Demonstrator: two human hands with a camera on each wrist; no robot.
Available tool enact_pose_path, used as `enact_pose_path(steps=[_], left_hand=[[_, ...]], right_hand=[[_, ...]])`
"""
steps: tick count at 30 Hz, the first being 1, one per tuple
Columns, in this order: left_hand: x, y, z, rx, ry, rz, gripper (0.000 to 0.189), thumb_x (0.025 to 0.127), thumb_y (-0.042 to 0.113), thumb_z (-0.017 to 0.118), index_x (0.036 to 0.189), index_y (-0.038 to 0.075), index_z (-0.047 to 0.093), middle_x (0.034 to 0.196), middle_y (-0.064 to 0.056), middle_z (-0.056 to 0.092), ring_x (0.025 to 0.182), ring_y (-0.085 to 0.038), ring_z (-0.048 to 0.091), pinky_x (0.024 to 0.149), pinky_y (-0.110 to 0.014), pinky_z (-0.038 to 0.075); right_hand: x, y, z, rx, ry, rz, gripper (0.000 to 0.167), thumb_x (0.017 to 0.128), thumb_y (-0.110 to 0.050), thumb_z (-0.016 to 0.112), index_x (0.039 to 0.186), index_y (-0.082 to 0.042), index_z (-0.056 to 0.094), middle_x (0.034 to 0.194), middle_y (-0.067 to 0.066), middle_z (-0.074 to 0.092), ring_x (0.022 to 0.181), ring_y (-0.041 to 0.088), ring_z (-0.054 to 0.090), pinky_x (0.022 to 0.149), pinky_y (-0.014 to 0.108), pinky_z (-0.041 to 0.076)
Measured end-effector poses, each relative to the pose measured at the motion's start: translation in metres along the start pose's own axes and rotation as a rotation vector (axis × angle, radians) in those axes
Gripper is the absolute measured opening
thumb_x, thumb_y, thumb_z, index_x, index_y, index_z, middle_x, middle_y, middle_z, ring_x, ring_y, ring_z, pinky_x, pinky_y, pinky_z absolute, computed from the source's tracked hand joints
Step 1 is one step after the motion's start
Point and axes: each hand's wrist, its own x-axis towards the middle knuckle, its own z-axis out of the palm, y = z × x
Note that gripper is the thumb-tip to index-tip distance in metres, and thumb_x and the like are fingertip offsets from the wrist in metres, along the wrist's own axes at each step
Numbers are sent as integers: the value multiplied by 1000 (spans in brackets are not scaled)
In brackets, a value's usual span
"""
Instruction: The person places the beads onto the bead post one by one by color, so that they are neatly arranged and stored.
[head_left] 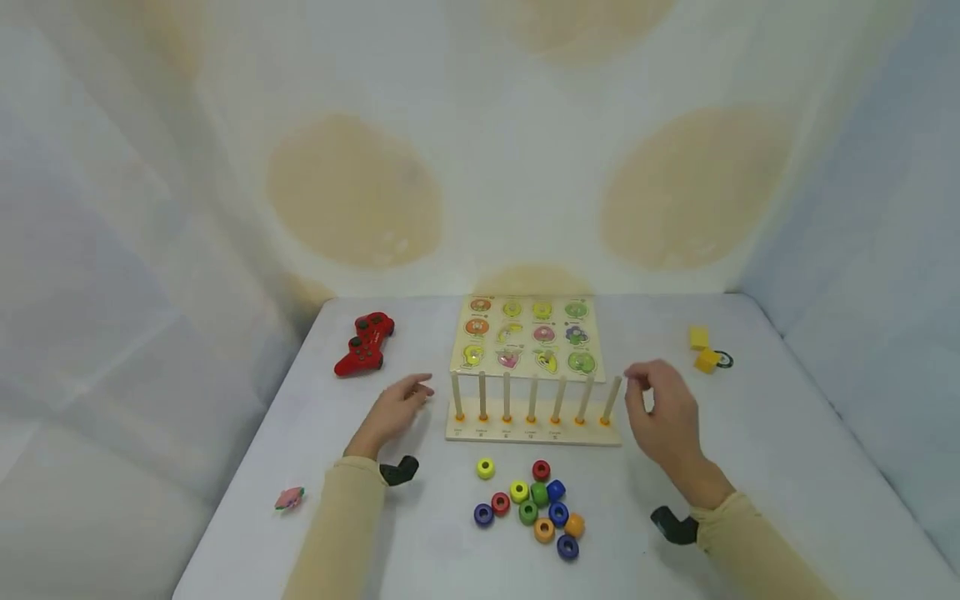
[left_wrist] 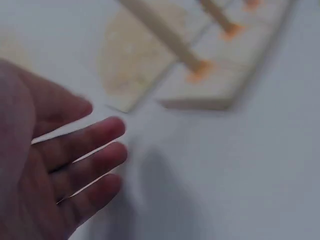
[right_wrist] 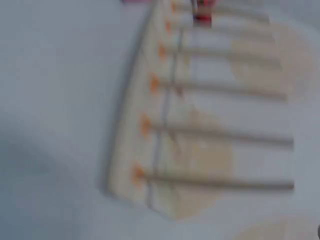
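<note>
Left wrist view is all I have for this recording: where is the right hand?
Observer: The right hand is beside the peg at the right end of the board.
Operator: Anything on the near side of the board?
Observer: Yes, loose beads of several colours lie on the table.
Operator: And beyond the left hand?
Observer: A red controller lies there.

Left grip [head_left: 397, 410] relaxed, right grip [head_left: 667, 417] loosely curved
</note>
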Motion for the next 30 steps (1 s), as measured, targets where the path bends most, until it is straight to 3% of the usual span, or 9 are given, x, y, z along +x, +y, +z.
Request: enact_pose_path(steps=[2, 5, 9, 13, 16, 21, 26, 30], left_hand=[[-7, -15, 17, 13, -54, 20, 52, 104, 42, 56, 153, 28, 47, 147, 2, 58, 137, -22, 52, 116, -50, 44], [-9, -26, 36, 162, -31, 134, 74, 93, 61, 64, 157, 30, 41, 162, 3, 41, 151, -27, 35, 126, -55, 28], [-10, -27, 48, 439, 53, 237, 98, 81, 77, 66, 160, 28, 36, 168, 4, 31, 153, -31, 31, 126, -56, 27], [-16, -28, 56, 542, 40, 219, 102, 81, 83, 59, 162, 27, 31, 172, 2, 22, 155, -30, 26, 127, -56, 25], [-20, -30, 60, 574, 36, 195, 103, 82, 87, 51, 162, 27, 29, 173, 1, 18, 156, -30, 22, 128, -55, 22], [-19, -32, 63, 582, 62, 189, 103, 81, 90, 47, 162, 28, 31, 173, 3, 17, 157, -29, 21, 129, -54, 20], [-18, -29, 61, 565, 59, 189, 102, 81, 89, 48, 162, 29, 31, 173, 3, 17, 157, -30, 21, 129, -55, 20], [-22, -28, 62, 567, 42, 167, 100, 82, 86, 52, 162, 29, 31, 173, 3, 18, 158, -30, 20, 129, -56, 20]], right_hand=[[-24, -9, 8, 31, -64, -57, 18, 87, 6, 62, 103, -2, 66, 93, 7, 66, 83, 17, 58, 72, 23, 49], [-50, -20, 30, 113, -289, 3, 30, 91, 0, 66, 120, -8, 65, 116, 4, 65, 105, 19, 61, 88, 38, 57], [-70, -21, 56, 271, -576, 224, 38, 100, -9, 59, 138, -14, 60, 148, 8, 51, 140, 33, 44, 114, 62, 41], [-83, -15, 63, 351, -726, 331, 39, 101, -10, 56, 139, -18, 62, 154, 9, 48, 146, 37, 34, 119, 69, 29], [-89, -12, 63, 362, -769, 315, 42, 100, -7, 57, 139, -20, 63, 154, 7, 48, 148, 37, 32, 120, 69, 27], [-93, -19, 63, 344, -770, 260, 43, 98, -10, 61, 139, -21, 62, 155, 4, 47, 147, 35, 35, 119, 70, 27], [-89, -49, 75, 168, -774, 163, 39, 95, -23, 68, 134, -21, 65, 150, 5, 53, 142, 35, 42, 114, 68, 27], [-81, -73, 98, -31, -790, 145, 43, 95, -39, 70, 133, -20, 66, 135, 5, 63, 132, 31, 52, 112, 60, 38]])
